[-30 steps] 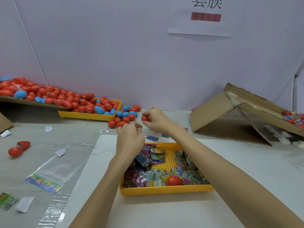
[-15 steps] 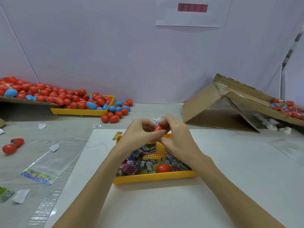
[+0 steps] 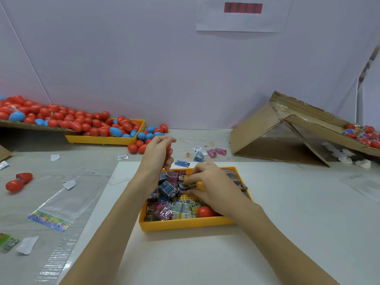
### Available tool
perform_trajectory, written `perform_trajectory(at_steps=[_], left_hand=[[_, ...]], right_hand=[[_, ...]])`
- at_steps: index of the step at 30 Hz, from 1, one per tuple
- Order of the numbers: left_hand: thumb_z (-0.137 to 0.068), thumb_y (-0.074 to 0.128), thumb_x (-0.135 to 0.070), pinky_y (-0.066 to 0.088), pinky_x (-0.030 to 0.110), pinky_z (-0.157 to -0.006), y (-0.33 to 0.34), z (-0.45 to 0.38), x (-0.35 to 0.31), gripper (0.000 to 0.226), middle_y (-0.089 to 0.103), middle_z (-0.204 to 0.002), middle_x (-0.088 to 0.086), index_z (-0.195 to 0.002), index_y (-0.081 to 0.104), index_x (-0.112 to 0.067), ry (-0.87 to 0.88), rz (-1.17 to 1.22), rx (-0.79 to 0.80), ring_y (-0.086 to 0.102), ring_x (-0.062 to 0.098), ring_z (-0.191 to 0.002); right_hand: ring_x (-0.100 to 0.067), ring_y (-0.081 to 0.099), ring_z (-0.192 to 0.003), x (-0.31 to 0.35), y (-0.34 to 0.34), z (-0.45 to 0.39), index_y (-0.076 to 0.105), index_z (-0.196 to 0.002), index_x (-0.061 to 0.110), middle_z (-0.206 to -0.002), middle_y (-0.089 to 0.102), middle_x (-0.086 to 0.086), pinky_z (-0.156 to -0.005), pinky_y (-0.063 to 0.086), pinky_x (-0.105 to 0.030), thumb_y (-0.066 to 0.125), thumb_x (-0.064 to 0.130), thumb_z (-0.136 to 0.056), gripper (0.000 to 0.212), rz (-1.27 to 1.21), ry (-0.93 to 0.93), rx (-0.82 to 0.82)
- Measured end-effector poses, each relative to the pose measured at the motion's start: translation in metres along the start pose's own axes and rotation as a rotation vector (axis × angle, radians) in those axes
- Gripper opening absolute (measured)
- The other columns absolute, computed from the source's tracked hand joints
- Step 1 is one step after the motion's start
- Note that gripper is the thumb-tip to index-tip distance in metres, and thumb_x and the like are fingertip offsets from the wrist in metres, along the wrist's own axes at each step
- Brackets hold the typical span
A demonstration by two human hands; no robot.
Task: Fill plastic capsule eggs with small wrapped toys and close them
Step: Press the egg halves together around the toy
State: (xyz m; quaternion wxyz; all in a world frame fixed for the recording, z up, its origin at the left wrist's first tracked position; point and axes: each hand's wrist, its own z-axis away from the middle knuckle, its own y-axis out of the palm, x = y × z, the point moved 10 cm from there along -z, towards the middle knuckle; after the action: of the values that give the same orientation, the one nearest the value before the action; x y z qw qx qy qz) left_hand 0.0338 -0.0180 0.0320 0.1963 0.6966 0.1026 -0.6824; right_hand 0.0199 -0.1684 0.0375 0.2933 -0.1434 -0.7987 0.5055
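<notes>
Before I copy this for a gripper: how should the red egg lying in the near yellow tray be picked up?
Grip the red egg across its rounded middle, coming from above. It lies against the near wall of the yellow tray, with wrapped toys on its left and the right hand over its right, so only the top looks free.

Glossy plastic eggs; smooth matt plastic tray; shiny crinkled film on the toys; rough, torn cardboard; clear glossy bag; matt counter.
</notes>
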Motion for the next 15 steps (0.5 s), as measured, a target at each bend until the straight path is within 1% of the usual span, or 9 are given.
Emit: perform_trajectory(at_steps=[2,3,6,7,9,12,15], left_hand=[[-0.107,0.052,-0.024,0.035,0.022,-0.043,0.0007,-0.0002,0.0,0.02,0.049,-0.072,0.002,-0.12,0.057,-0.008,0.021,-0.043,0.002,0.042,0.012,-0.047],[-0.108,0.051,-0.026,0.036,0.023,-0.043,0.0013,0.0002,0.0,0.023,0.052,-0.072,0.002,-0.121,0.053,-0.007,0.022,-0.051,0.0,0.044,0.012,-0.046],[-0.11,0.049,-0.031,0.041,0.026,-0.043,0.0063,0.0031,-0.0029,0.023,0.062,-0.067,0.003,-0.111,0.043,-0.008,0.037,-0.048,0.025,0.051,0.016,-0.044],[-0.11,0.048,-0.031,0.043,0.026,-0.044,0.0076,0.0041,-0.0036,0.024,0.066,-0.068,0.003,-0.109,0.044,-0.008,0.041,-0.048,0.033,0.054,0.017,-0.046],[-0.109,0.049,-0.034,0.048,0.026,-0.049,0.0078,0.0062,-0.0042,0.025,0.071,-0.078,0.005,-0.108,0.051,-0.009,0.046,-0.065,0.029,0.06,0.018,-0.052],[-0.107,0.052,-0.034,0.055,0.023,-0.054,0.007,0.0071,-0.0057,0.023,0.07,-0.096,0.009,-0.101,0.062,-0.014,0.08,-0.128,0.016,0.066,0.013,-0.058],[-0.106,0.057,-0.032,0.058,0.021,-0.058,0.0085,0.0085,-0.007,0.018,0.07,-0.102,0.009,-0.098,0.066,-0.019,0.113,-0.17,0.037,0.068,0.008,-0.06]], right_hand=[[-0.021,0.05,-0.11,0.0026,0.0014,-0.0008,0.079,-0.115,0.022,-0.113,0.063,0.0,-0.093,0.046,-0.038,0.074,0.031,-0.094,0.024,0.031,-0.015,0.002],[-0.022,0.051,-0.109,0.0035,0.0009,-0.0013,0.079,-0.112,0.019,-0.112,0.064,-0.001,-0.092,0.047,-0.04,0.074,0.029,-0.094,0.021,0.033,-0.026,-0.006],[-0.023,0.052,-0.103,0.0068,-0.0009,-0.0014,0.079,-0.105,0.015,-0.107,0.064,-0.003,-0.087,0.048,-0.041,0.074,0.022,-0.095,0.014,0.022,-0.051,-0.026],[-0.023,0.052,-0.102,0.0075,-0.0016,-0.0011,0.078,-0.104,0.014,-0.105,0.064,-0.003,-0.086,0.048,-0.04,0.073,0.021,-0.095,0.012,0.02,-0.057,-0.036],[-0.022,0.053,-0.101,0.0091,-0.0042,-0.0001,0.075,-0.103,0.012,-0.104,0.063,-0.003,-0.085,0.048,-0.039,0.072,0.021,-0.096,0.011,0.019,-0.065,-0.064],[-0.021,0.054,-0.099,0.0079,-0.0076,-0.0003,0.071,-0.099,0.009,-0.104,0.061,-0.004,-0.083,0.05,-0.037,0.069,0.019,-0.095,0.01,0.023,-0.063,-0.095],[-0.02,0.054,-0.099,0.0038,-0.0065,-0.0013,0.069,-0.097,0.01,-0.103,0.061,-0.003,-0.083,0.05,-0.036,0.07,0.019,-0.094,0.01,0.024,-0.049,-0.086]])
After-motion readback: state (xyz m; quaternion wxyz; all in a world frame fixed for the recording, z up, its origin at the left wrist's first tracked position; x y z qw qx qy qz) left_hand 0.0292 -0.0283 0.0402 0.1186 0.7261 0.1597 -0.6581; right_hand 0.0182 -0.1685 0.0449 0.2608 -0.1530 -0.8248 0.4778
